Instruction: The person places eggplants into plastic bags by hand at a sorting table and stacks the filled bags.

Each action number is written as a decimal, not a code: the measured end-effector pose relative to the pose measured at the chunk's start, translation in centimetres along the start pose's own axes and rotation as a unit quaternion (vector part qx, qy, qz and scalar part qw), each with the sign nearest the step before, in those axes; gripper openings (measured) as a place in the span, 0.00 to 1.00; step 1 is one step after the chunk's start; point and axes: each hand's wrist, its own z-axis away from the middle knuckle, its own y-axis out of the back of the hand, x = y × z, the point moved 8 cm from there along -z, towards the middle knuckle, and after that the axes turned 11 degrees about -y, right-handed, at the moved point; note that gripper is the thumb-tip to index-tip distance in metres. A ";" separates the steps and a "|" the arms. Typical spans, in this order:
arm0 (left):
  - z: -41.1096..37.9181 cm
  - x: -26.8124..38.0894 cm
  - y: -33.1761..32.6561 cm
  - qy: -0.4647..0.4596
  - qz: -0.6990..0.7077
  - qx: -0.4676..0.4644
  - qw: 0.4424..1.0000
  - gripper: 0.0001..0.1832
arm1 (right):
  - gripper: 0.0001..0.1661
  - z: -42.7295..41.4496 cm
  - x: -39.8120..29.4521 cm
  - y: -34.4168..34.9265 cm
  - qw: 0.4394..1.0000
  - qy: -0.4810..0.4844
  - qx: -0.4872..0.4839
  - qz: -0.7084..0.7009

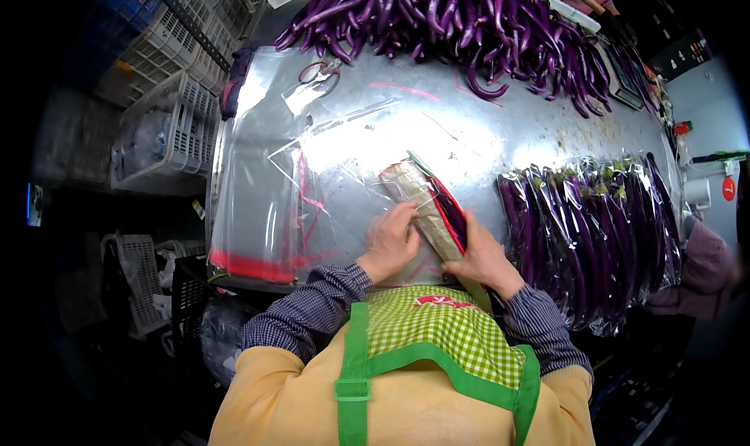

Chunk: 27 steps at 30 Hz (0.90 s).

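Observation:
Below me on the metal table lies a tan, tape-covered trough (pixel 426 211) with red edging, tilted up to the left. Long purple eggplants (pixel 449 210) show along its open right side. Clear film glints at its far end. My right hand (pixel 483 253) wraps the trough's near part, thumb across its face and fingers along the right edge. Curled against the trough's left side is my left hand (pixel 392 239), slightly blurred; whether it pinches film cannot be told. Left of it lies a stack of clear plastic bags (pixel 255 211) with a red band at the near end.
Loose eggplants (pixel 433 18) heap along the table's far side. Bagged eggplants (pixel 586 241) lie in a row at right. Scissors (pixel 320 76) rest at far left, near pink strips (pixel 404 88). Plastic crates (pixel 170 129) stand left; another person's arm (pixel 592 3) shows top right.

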 end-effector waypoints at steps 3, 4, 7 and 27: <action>-2.0 0.8 0.3 -0.005 -0.063 -0.004 0.998 0.13 | 0.55 2.8 2.5 0.2 0.997 -0.035 -0.062 -0.004; -2.8 1.3 0.3 -0.026 -0.085 0.024 0.996 0.12 | 0.52 3.2 2.9 -0.1 0.998 -0.046 -0.052 -0.007; -5.0 2.4 -0.3 -0.065 -0.142 0.065 0.986 0.10 | 0.44 3.4 2.9 -0.3 0.999 -0.035 -0.017 0.005; -7.7 3.0 -1.9 -0.085 -0.166 -0.067 0.980 0.04 | 0.47 5.7 -1.4 3.7 0.991 0.008 0.022 0.134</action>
